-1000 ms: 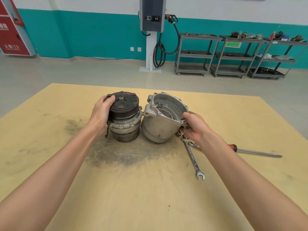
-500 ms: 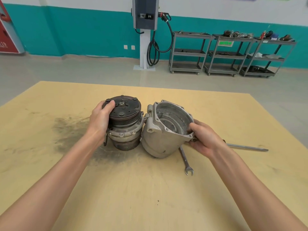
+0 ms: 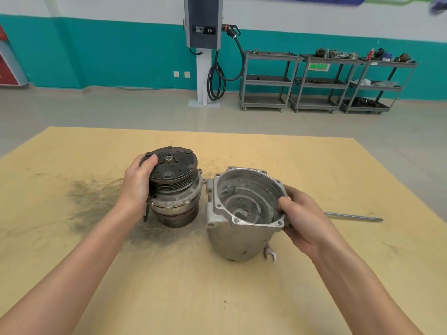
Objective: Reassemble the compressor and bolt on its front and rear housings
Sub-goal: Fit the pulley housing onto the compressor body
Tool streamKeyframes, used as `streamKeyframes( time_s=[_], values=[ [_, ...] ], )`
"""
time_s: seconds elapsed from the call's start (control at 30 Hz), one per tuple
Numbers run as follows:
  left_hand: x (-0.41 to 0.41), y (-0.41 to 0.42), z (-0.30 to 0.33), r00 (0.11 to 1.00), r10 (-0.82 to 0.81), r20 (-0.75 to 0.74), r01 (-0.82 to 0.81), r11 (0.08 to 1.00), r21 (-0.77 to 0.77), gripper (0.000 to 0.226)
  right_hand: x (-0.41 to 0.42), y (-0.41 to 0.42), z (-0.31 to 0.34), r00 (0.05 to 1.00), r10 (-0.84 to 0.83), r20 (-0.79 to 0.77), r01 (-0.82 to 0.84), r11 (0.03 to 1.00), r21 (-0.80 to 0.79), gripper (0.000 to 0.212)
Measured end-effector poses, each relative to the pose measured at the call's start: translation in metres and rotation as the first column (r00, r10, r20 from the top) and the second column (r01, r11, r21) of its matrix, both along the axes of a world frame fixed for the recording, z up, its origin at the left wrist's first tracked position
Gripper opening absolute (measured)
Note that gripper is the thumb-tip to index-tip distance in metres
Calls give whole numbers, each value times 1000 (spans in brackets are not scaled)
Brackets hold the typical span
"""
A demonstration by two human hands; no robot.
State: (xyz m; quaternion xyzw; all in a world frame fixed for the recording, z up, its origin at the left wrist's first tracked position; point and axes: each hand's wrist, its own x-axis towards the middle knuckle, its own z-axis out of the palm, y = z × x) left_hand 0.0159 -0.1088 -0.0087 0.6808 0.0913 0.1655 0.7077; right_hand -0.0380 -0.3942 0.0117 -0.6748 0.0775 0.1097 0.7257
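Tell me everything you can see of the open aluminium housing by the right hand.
The housing is a bare, dull silver cast-metal cup, mouth up and tipped slightly toward the camera. Inside are stepped concentric rings; the rim carries small bolt holes, with lugs on its left side. It stands on the table, right of the pulley assembly and apart from it. The right hand grips its right rim, thumb inside. A wrench end pokes out behind its base.

On my worktop (image 3: 193,298): one pulley assembly (image 3: 174,187), one open housing (image 3: 244,213), one wrench (image 3: 270,253), one screwdriver (image 3: 353,217); three carts (image 3: 266,81) behind.
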Motion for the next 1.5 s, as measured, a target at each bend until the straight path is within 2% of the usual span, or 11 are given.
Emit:
streamKeyframes(
  time_s=[0.2,0.3,0.37,0.47,0.57,0.63,0.83,1.1,1.23,1.4,1.5],
  values=[
    [-4,2,3,998,11,-64,-1,988,152,33,2,17,11,998,23,65,-12,986,-163,59],
    [-37,-5,9,976,40,213,-128,899,418,55,3,21,16,997,42,62,-31,986,-165,59],
    [-65,-17,11,900,-186,394,-97,795,599,55,3,23,17,997,51,58,-41,987,-158,59],
    [-90,-37,8,789,-525,319,-19,499,866,63,1,25,18,995,71,68,-61,988,-143,59],
    [-94,-51,3,783,-599,168,-46,213,976,73,0,25,19,994,85,72,-74,987,-143,59],
    [-93,-56,1,781,-608,141,-62,149,987,63,-1,23,20,993,95,70,-85,987,-133,55],
    [-83,-48,-1,749,-623,227,-132,195,972,32,-10,6,11,977,175,124,-156,976,-149,36],
    [-76,-32,-3,803,-562,200,111,470,876,47,-33,-20,0,963,189,191,-132,953,-274,54],
    [-85,-45,1,788,-580,206,83,431,899,57,-41,-21,-3,953,168,252,-79,941,-328,54],
    [-101,-83,8,772,-585,248,-7,383,924,68,-50,-24,-7,920,96,380,22,955,-296,28],
    [-104,-99,9,797,-550,249,-46,356,933,71,-56,-29,-14,918,70,391,28,970,-241,33]
  ],
)
